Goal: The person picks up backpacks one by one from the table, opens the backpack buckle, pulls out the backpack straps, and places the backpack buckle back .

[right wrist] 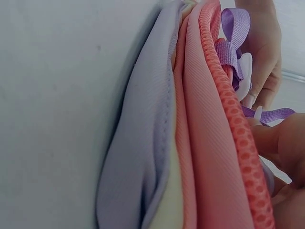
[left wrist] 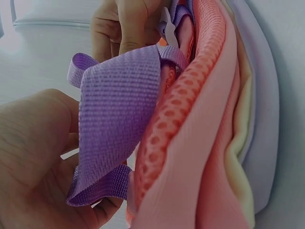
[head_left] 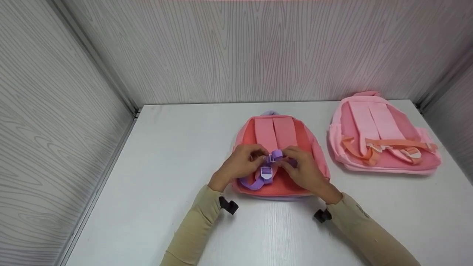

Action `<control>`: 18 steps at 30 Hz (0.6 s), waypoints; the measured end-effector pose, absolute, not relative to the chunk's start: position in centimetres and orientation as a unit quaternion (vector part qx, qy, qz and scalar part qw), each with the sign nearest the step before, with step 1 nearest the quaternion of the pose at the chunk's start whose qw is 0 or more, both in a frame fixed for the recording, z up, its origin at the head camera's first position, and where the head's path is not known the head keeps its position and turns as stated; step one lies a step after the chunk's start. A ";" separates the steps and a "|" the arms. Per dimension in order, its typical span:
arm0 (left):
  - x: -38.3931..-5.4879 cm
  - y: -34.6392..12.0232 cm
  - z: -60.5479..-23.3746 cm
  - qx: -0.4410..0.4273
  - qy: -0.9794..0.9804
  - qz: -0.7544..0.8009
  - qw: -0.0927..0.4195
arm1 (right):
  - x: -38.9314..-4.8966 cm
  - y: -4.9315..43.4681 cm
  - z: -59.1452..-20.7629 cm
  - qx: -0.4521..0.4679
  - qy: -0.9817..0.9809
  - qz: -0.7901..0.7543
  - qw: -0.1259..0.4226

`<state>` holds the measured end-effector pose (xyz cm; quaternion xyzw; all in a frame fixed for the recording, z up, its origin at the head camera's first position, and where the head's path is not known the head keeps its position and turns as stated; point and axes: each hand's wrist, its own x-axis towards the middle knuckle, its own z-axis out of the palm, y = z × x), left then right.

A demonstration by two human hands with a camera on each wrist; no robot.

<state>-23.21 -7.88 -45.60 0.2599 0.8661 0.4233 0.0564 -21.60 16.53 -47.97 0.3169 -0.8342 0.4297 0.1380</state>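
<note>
A coral-pink backpack [head_left: 266, 133] lies with its padded shoulder straps and mesh back facing up. Over its middle, my left hand [head_left: 242, 162] and right hand [head_left: 305, 171] meet at a purple strap [head_left: 277, 154] that passes through a small white buckle [head_left: 271, 158]. The left fingertips pinch the strap at the buckle's left side, while the right thumb and fingers pinch it on the right. Just below sits a larger white buckle [head_left: 266, 173] with purple webbing looping left. In the left wrist view a broad purple webbing loop [left wrist: 119, 105] partly covers the fingers.
To the right lies a light-pink backpack [head_left: 377, 125] with orange straps [head_left: 402, 143] and white buckles, also straps up. Both bags rest on a white table [head_left: 177, 147]. Wood-grain panels [head_left: 221, 51] rise behind it and at the sides.
</note>
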 end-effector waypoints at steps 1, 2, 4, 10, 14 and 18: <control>-23.2 -7.8 -45.6 0.261 0.865 0.425 0.055 | -21.6 16.5 -48.0 0.321 -0.832 0.430 0.140; -23.2 -7.8 -45.6 0.262 0.863 0.428 0.054 | -21.6 16.5 -48.0 0.324 -0.830 0.431 0.142; -23.1 -7.7 -45.6 0.265 0.860 0.433 0.052 | -21.7 16.5 -48.1 0.330 -0.827 0.432 0.145; -23.1 -7.4 -45.6 0.273 0.855 0.440 0.045 | -21.6 16.5 -48.1 0.321 -0.830 0.434 0.138; -23.1 -7.3 -45.6 0.281 0.850 0.444 0.040 | -21.6 16.5 -48.1 0.318 -0.833 0.434 0.131; -23.0 -7.3 -45.5 0.285 0.847 0.446 0.043 | -21.5 16.5 -48.0 0.313 -0.837 0.431 0.126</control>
